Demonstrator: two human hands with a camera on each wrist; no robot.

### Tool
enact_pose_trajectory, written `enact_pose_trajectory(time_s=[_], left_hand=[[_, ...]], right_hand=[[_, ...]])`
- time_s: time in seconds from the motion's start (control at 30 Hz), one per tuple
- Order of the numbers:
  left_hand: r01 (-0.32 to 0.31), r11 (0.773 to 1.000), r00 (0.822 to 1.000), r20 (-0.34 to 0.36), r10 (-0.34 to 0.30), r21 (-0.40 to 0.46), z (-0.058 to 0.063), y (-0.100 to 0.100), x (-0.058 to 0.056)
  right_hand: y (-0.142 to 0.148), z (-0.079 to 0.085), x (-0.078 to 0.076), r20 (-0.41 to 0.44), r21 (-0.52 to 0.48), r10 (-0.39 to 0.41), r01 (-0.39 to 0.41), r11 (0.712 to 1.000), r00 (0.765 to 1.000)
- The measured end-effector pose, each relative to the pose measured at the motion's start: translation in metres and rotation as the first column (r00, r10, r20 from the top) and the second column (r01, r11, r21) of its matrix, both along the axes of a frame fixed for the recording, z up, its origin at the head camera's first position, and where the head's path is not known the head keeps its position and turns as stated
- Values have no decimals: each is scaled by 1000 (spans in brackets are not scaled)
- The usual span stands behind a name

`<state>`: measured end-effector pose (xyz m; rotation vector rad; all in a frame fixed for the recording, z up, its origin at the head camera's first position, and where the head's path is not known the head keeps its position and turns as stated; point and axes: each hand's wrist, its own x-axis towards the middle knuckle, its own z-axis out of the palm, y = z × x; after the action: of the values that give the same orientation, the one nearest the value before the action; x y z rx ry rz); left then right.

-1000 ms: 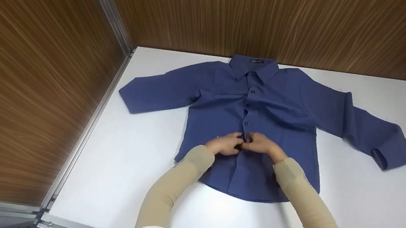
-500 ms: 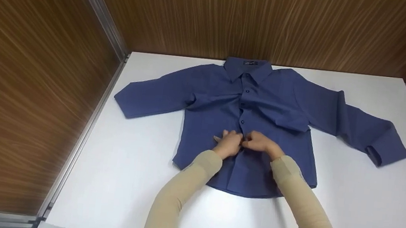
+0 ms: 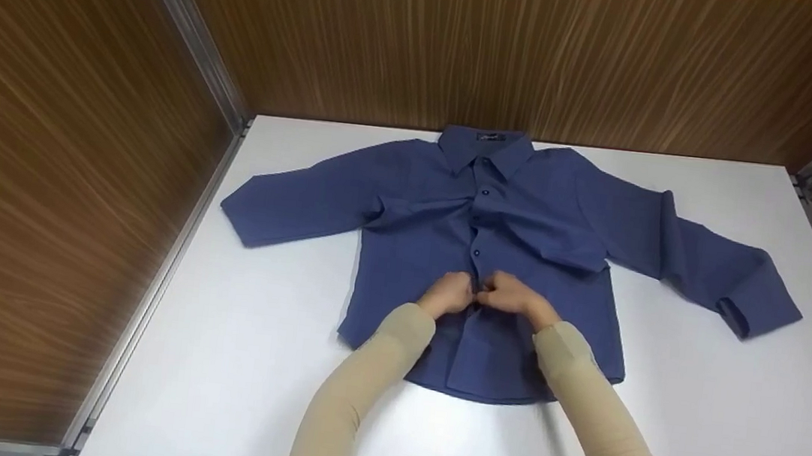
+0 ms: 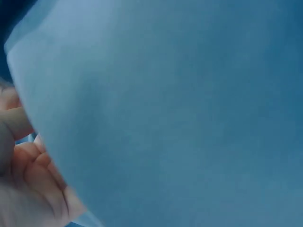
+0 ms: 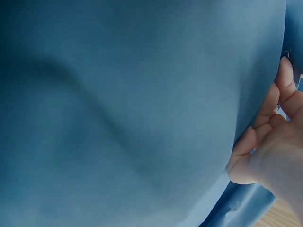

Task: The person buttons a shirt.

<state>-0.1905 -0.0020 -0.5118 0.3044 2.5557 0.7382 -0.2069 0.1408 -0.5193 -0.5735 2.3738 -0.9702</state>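
Note:
A dark blue button-up shirt (image 3: 410,259) lies front side up, its collar (image 3: 485,153) at the back and its sleeves spread. Midway down the front, my left hand (image 3: 447,293) grips one edge of the front opening with curled fingers. Close beside it, my right hand (image 3: 513,295) pinches the facing edge between thumb and fingers. Several dark buttons (image 3: 476,253) run down the placket above the hands. Raised cloth (image 4: 165,118) fills most of the left wrist view and hides the left fingertips. In the right wrist view, curled fingers (image 5: 267,101) hold the fabric's edge.
The shirt rests on a white table (image 3: 234,353). A wood-grain panel (image 3: 508,50) stands behind it, and another panel (image 3: 41,182) with a metal frame is on the left. The sleeve on the right (image 3: 704,263) is folded and bent.
My left hand's fingers, spread out half a second ago, are now curled in at the shirt's opening. The right hand keeps its pinch. The head view has shifted slightly.

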Motion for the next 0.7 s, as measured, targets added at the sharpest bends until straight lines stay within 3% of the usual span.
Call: enact_pose_trajectory(time_s=[0.1, 0.27, 0.4, 0.43, 0.47, 0.6, 0.63, 0.67, 0.7], left_hand=[[-11, 998, 998, 56, 7, 68, 3, -3, -5], [-19, 998, 997, 72, 14, 68, 4, 0, -12], [-30, 998, 998, 65, 26, 64, -6, 2, -19], [-20, 994, 999, 29, 17, 105, -21, 0, -23], [-20, 993, 999, 27, 17, 117, -24, 0, -24], [-42, 987, 998, 42, 36, 158, -26, -4, -18], [-57, 982, 996, 72, 44, 178, -27, -6, -17], [-81, 984, 992, 111, 64, 158, -13, -6, -11], [-90, 981, 992, 107, 72, 171, -10, -6, -8]], right_hand=[[0, 1, -1, -6, 7, -15, 15, 1000, 1000], [-2, 5, 0, -13, 99, -64, 65, 993, 998], [-5, 8, 1, -2, 122, -95, 95, 988, 995], [-5, 8, 1, -4, 110, -93, 93, 990, 996], [-6, 7, 2, -2, 95, -89, 89, 991, 996], [-4, 5, 4, 21, 5, -70, 70, 998, 997], [-4, 4, 4, 31, -18, -67, 68, 998, 997], [-4, 3, 5, 45, -35, -69, 71, 997, 997], [-4, 2, 6, 63, -52, -78, 82, 995, 995]])
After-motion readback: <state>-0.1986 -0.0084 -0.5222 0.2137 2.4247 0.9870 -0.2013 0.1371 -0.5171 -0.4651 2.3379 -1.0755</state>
